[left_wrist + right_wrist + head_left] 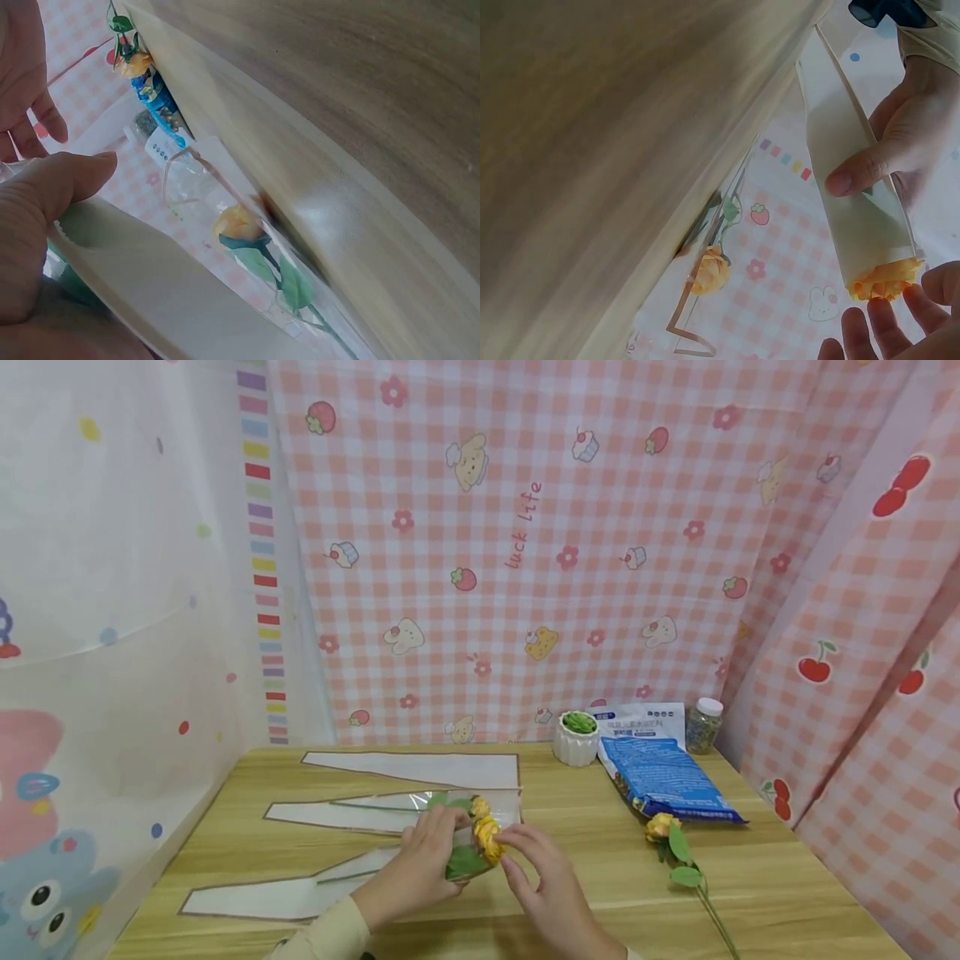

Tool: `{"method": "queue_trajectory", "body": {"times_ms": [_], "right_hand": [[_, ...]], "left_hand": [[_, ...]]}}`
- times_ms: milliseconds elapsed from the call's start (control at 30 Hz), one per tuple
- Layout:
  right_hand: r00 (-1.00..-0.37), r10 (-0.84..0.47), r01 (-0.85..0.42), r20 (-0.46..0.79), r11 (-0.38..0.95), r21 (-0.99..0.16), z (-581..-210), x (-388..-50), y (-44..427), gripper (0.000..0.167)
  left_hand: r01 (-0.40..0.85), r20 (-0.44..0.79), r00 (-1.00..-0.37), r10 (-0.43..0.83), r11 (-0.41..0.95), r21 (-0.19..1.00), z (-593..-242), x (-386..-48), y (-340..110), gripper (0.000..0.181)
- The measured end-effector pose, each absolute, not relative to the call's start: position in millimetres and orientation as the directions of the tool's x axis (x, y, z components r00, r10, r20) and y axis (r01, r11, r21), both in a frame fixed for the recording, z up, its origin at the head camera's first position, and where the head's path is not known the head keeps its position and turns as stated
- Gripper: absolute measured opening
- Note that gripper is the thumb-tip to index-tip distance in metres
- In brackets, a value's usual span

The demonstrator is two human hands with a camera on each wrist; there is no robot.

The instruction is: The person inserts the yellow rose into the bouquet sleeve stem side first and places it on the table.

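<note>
My left hand [427, 864] grips a white-backed flower sleeve [251, 900], its thumb pressing on the white face in the right wrist view. Inside is a yellow artificial rose [487, 838], its bloom at the sleeve's wide end and its stem running left. Fingertips of my right hand [553, 889] touch the petals at that end; thumb and fingers stand apart. Behind the hands, a second sleeve [300, 814] lies flat on the table, holding another yellow rose [480, 807]. A third sleeve [450, 768] lies farther back.
A loose yellow rose [663, 827] with green leaves lies on the wooden table [607, 877] at the right. Behind it are a blue bag [667, 772], a white packet [652, 720], a lidded jar [703, 727] and a white pot [576, 747] with a green plant. Patterned curtains surround the table.
</note>
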State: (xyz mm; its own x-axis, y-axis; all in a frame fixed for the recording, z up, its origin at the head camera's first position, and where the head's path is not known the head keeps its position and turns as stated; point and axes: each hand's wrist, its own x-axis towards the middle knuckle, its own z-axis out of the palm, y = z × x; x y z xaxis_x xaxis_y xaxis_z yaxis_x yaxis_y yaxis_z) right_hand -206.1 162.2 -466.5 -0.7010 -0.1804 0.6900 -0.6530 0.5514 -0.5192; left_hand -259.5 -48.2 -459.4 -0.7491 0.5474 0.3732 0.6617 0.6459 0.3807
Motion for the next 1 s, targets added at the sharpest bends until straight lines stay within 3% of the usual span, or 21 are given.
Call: {"method": "queue_trajectory", "body": {"times_ms": [233, 533, 1000], "right_hand": [[-0.687, -0.261, -0.679, 0.678, 0.562, -0.471, -467.8, -205.5, 159.6, 0.03], [-0.776, -0.241, -0.606, 0.583, 0.541, -0.584, -467.3, -203.9, 155.7, 0.03], [-0.754, -0.289, -0.655, 0.59, 0.405, -0.638, -471.5, -207.7, 153.6, 0.019]], "left_hand": [[0.658, 0.373, -0.752, 0.543, 0.65, 0.38, -456.3, -259.9, -47.6, 0.075], [0.671, 0.381, -0.741, 0.553, 0.642, 0.372, -453.3, -259.4, -45.9, 0.075], [0.675, 0.383, -0.735, 0.559, 0.65, 0.349, -452.7, -258.8, -43.0, 0.084]]}}
